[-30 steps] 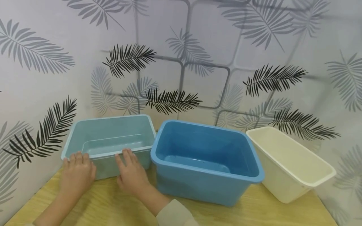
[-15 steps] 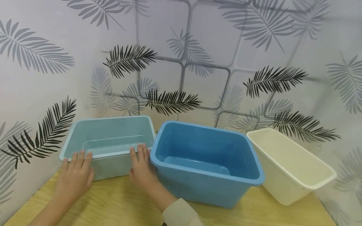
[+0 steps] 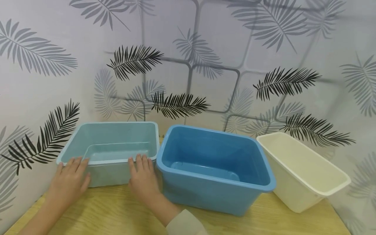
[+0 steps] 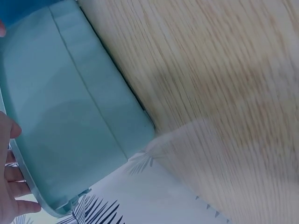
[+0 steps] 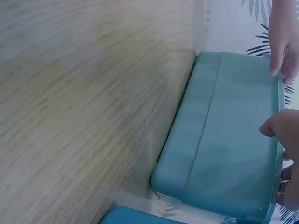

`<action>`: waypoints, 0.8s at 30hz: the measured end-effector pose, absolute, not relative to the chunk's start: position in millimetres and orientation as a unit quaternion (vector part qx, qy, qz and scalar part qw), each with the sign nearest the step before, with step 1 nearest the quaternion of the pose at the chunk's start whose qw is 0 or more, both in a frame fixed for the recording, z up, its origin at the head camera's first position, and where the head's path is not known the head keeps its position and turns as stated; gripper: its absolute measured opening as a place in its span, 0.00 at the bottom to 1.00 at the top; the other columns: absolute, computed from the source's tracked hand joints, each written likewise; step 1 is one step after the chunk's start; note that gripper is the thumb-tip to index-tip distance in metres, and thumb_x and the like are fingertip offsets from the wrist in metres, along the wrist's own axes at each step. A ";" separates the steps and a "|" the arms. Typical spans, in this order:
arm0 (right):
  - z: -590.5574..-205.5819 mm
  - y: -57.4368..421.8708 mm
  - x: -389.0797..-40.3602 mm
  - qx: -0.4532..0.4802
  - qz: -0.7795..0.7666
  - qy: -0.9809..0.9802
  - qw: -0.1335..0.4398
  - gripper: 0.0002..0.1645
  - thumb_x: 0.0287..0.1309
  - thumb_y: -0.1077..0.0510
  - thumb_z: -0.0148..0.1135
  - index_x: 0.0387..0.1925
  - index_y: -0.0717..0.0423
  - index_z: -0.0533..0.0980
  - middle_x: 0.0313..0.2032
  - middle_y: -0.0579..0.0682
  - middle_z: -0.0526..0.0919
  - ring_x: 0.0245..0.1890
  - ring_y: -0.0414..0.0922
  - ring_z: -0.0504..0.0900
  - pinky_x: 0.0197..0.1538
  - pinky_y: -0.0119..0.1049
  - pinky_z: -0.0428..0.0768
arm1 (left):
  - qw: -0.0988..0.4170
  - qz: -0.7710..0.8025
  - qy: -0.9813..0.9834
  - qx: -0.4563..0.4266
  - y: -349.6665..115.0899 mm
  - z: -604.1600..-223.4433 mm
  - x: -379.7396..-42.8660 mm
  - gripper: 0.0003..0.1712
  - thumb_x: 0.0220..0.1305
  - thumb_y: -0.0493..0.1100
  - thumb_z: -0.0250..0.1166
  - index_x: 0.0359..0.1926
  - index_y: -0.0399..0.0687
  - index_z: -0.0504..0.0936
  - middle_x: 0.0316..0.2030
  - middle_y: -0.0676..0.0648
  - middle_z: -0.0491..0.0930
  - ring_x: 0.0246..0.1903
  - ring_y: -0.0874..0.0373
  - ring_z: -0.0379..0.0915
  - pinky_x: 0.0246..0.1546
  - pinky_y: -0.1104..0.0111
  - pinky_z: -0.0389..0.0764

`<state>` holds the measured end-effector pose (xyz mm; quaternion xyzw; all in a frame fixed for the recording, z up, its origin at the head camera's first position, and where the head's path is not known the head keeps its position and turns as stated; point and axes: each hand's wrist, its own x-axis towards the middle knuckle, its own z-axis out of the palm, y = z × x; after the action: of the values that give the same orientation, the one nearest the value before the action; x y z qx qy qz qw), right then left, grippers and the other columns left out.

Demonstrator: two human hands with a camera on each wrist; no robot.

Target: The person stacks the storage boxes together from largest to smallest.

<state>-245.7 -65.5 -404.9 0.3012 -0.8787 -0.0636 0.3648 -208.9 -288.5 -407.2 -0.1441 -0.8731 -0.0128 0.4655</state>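
A pale teal bin [image 3: 114, 174] stands at the left in the head view, its front rim toward me. My left hand [image 3: 67, 179] rests on that rim near the left corner, fingers fairly straight over the edge. My right hand [image 3: 144, 179] touches the same rim farther right, fingers extended and fingertips at the top edge. In the left wrist view, the left hand [image 4: 9, 172] has its thumb by the outer wall and its fingers past the rim. The right wrist view shows the right hand [image 5: 287, 149] placed likewise. Only the bin's bare interior shows.
A blue bin [image 3: 205, 192] stands close beside the teal one, in the middle. At the right, a cream bin [image 3: 293, 189] is set at an angle. All stand on a wooden table [image 3: 111, 212] against a leaf-patterned wall [image 3: 217, 39].
The teal bin has turned slightly and shifted left, squaring with the wall. My left hand has moved left with it; my right hand slid right along the rim, then slightly back left.
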 end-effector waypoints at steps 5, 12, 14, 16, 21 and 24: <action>-403.1 -66.8 -241.6 0.302 -0.091 -0.869 0.382 0.37 0.47 0.43 0.65 0.59 0.50 0.69 0.53 0.51 0.75 0.54 0.47 0.75 0.57 0.37 0.74 | 0.455 -0.019 -0.880 -0.138 -293.6 -405.4 -208.9 0.41 0.68 0.59 0.28 0.42 0.28 0.76 0.37 0.28 0.79 0.39 0.33 0.74 0.44 0.36 0.69; -394.8 -63.2 -250.0 0.293 -0.095 -0.844 0.440 0.21 0.56 0.55 0.61 0.53 0.52 0.73 0.44 0.46 0.80 0.46 0.42 0.78 0.50 0.34 0.78 | 0.473 -0.004 -0.856 -0.210 -312.0 -399.2 -220.7 0.45 0.68 0.67 0.28 0.35 0.33 0.78 0.28 0.35 0.81 0.29 0.39 0.77 0.38 0.40 0.74; -391.3 -60.7 -251.2 0.285 -0.107 -0.857 0.417 0.21 0.55 0.57 0.62 0.52 0.53 0.73 0.42 0.46 0.79 0.44 0.42 0.78 0.52 0.34 0.77 | 0.466 -0.004 -0.851 -0.241 -318.1 -397.0 -225.5 0.44 0.68 0.66 0.29 0.33 0.34 0.78 0.27 0.37 0.81 0.27 0.41 0.77 0.35 0.44 0.75; -389.5 -58.6 -252.0 0.283 -0.119 -0.867 0.394 0.19 0.54 0.59 0.63 0.49 0.54 0.73 0.40 0.46 0.79 0.42 0.42 0.77 0.53 0.35 0.76 | 0.450 -0.008 -0.855 -0.257 -323.5 -395.8 -228.9 0.43 0.67 0.66 0.30 0.33 0.35 0.78 0.26 0.39 0.82 0.26 0.43 0.78 0.32 0.48 0.77; -392.7 -57.7 -256.6 0.299 -0.118 -0.845 0.427 0.08 0.50 0.61 0.64 0.34 0.50 0.77 0.29 0.42 0.80 0.33 0.38 0.78 0.43 0.31 0.76 | 0.394 -0.028 -0.889 -0.229 -331.4 -392.8 -227.7 0.16 0.48 0.50 0.65 0.30 0.42 0.78 0.22 0.46 0.81 0.20 0.48 0.76 0.22 0.58 0.76; -395.5 -59.1 -258.6 0.307 -0.107 -0.821 0.469 0.06 0.47 0.61 0.65 0.27 0.47 0.76 0.25 0.40 0.79 0.28 0.36 0.78 0.34 0.29 0.74 | 0.380 -0.034 -0.902 -0.200 -333.7 -389.4 -224.6 0.14 0.31 0.42 0.70 0.25 0.47 0.77 0.18 0.50 0.79 0.14 0.52 0.71 0.14 0.62 0.70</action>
<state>-258.6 -59.1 -395.5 0.3070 -0.8212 -0.1071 0.4690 -224.6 -333.7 -389.4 -0.2005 -0.9022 -0.0342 0.3803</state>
